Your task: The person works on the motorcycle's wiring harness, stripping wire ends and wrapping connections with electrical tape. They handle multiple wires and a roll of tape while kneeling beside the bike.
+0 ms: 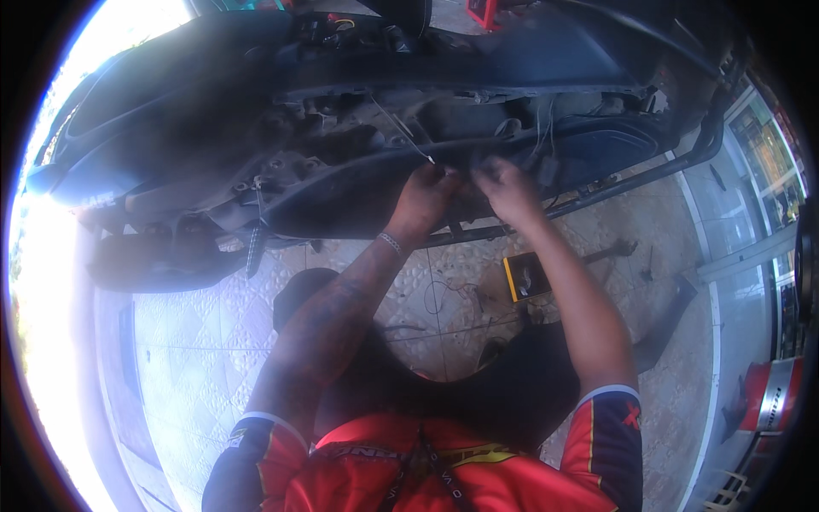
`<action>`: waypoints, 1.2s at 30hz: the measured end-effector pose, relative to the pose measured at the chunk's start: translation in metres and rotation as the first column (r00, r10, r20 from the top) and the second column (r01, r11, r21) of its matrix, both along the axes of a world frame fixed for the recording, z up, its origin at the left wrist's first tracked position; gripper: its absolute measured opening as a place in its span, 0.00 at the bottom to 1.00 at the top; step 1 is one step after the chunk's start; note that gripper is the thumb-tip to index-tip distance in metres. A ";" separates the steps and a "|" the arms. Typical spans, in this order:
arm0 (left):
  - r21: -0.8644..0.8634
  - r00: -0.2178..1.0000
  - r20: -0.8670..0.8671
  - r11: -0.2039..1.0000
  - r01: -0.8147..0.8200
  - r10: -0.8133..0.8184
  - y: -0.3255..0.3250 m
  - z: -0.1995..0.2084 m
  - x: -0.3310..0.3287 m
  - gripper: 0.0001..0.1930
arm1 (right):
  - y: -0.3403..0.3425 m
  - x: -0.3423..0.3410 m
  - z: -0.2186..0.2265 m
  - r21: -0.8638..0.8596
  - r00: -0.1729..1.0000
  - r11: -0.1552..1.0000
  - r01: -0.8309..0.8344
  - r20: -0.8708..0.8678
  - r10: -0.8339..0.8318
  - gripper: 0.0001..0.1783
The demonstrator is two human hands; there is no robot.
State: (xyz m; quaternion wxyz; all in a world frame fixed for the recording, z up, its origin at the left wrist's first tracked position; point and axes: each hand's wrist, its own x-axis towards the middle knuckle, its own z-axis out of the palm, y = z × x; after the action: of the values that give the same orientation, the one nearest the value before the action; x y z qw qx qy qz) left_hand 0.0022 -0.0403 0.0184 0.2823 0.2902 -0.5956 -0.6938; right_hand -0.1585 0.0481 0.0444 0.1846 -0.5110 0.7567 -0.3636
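A dark scooter [196,102] stretches across the far side, its underside parts and wires exposed. A thin cable [389,118] runs down from those parts to a pale tip at my left hand [424,198]. The fingers of that hand are closed in a pinch around the cable's end. Close by on the right, my right hand [510,191] has its fingers curled together, slightly smeared by motion. What it holds, if anything, I cannot make out. Both hands are in front of the scooter's long dark lower panel [341,200].
On the tiled floor [196,324] below my right forearm lies a black and yellow box [527,276]. Near it is a dark long-handled tool [610,251]. A red and silver can-shaped object [772,394] stands at the right, by glass-fronted panels. Thin wires [543,128] hang from the scooter.
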 end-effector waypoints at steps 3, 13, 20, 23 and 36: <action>0.021 0.998 -0.054 0.999 -0.029 0.030 0.005 0.003 0.000 0.13 | -0.003 -0.002 0.003 0.074 0.998 0.996 -0.048 0.032 0.046 0.18; -0.116 0.996 0.089 0.993 -0.018 0.029 -0.001 -0.006 0.002 0.12 | -0.016 -0.003 -0.003 0.187 0.999 0.981 0.043 0.004 -0.045 0.16; -0.145 0.997 0.063 0.989 -0.033 0.043 -0.002 -0.008 0.003 0.12 | 0.010 -0.003 0.009 -0.016 0.997 0.998 -0.062 -0.057 0.061 0.17; -0.155 0.996 0.086 0.988 -0.026 0.040 -0.001 -0.006 0.004 0.12 | 0.017 0.003 0.013 -0.127 0.954 0.988 -0.089 -0.294 0.048 0.16; -0.129 0.998 0.052 0.991 -0.023 0.030 -0.006 -0.014 0.005 0.11 | 0.003 0.011 -0.006 -0.025 0.966 0.995 -0.099 0.236 0.102 0.12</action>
State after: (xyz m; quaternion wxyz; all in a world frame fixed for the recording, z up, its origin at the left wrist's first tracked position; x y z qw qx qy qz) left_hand 0.0068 -0.0462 0.0043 0.2937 0.2979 -0.6424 -0.6421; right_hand -0.1476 0.0507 0.0384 0.2886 -0.5027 0.7001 -0.4169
